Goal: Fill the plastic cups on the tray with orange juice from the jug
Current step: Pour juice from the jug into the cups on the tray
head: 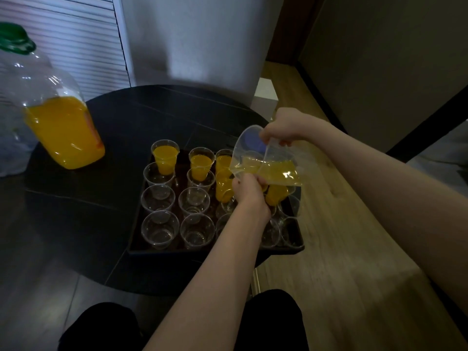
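Progress stood near one third: on the tray (136, 249), lower centre of the frame, the far cups (165, 155) held orange juice while the near cups (160, 230) were clear and unfilled. The jug (266, 163), right of centre, was tilted over the filled rows; the right hand (283, 127) gripped its upper edge and the left hand (249, 191) curled around its lower side. A large juice bottle (60, 122) stood at upper left

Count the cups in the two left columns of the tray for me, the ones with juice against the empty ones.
Cups with juice: 2
Empty cups: 6
Total: 8
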